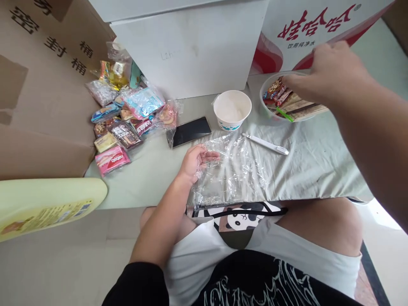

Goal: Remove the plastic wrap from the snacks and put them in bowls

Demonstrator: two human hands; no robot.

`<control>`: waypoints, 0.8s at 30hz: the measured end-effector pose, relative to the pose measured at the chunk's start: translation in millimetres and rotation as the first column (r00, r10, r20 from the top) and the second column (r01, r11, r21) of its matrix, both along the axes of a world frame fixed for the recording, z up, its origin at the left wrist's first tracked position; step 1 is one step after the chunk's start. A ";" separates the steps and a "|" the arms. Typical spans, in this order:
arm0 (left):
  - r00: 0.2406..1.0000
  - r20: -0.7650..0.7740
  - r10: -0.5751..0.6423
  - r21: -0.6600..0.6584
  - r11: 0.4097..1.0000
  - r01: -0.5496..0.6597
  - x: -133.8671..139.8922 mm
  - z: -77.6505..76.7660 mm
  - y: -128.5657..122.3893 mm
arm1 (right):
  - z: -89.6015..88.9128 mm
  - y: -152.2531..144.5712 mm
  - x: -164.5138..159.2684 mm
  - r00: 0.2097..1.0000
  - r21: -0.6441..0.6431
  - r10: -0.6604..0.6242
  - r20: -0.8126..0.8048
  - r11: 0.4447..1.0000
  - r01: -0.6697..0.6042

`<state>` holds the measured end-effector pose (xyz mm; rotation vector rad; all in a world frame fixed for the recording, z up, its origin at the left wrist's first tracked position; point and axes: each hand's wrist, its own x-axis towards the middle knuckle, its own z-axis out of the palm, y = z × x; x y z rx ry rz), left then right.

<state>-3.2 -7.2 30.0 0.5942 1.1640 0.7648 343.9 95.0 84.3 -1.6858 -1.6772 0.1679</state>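
Note:
My left hand (pixel 198 160) lies at the left edge of a crumpled clear plastic bag (pixel 232 174) spread on the table. Its thumb and fingers are apart, with the film against the palm. Over at the right, my right hand (pixel 331 72) reaches above a clear plastic bowl (pixel 266 111) of packaged snacks (pixel 279 93). The thumb points into the bowl; the other fingertips are hidden behind the hand. A green strip (pixel 284 114) lies on the bowl's near side. Between the hands are a white paper bowl (pixel 232 111) and a slim white tool (pixel 266 143), perhaps a cutter.
A dark phone (pixel 191 131) lies behind my left hand. Wrapped snacks (pixel 126 112) are heaped at the left against a cardboard box (pixel 47 106). White boxes (pixel 191 51) line the table's back. A yellow container (pixel 54 204) juts in at left, near the table's front edge.

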 end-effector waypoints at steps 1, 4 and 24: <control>1.000 0.016 -0.015 0.002 1.000 0.015 -2.1 0.9 0.2 | 3.3 -12.4 -6.2 0.998 0.055 -0.008 0.055 0.998 0.005; 0.987 0.131 -0.093 0.015 0.996 0.092 -10.7 5.0 0.5 | 3.7 -69.9 -37.9 0.996 -0.004 0.043 0.084 0.999 -0.043; 0.823 0.117 -0.556 0.169 0.828 0.535 -33.8 -4.3 -29.5 | -89.2 -196.0 -156.8 0.543 -0.310 0.123 -0.830 0.709 -0.633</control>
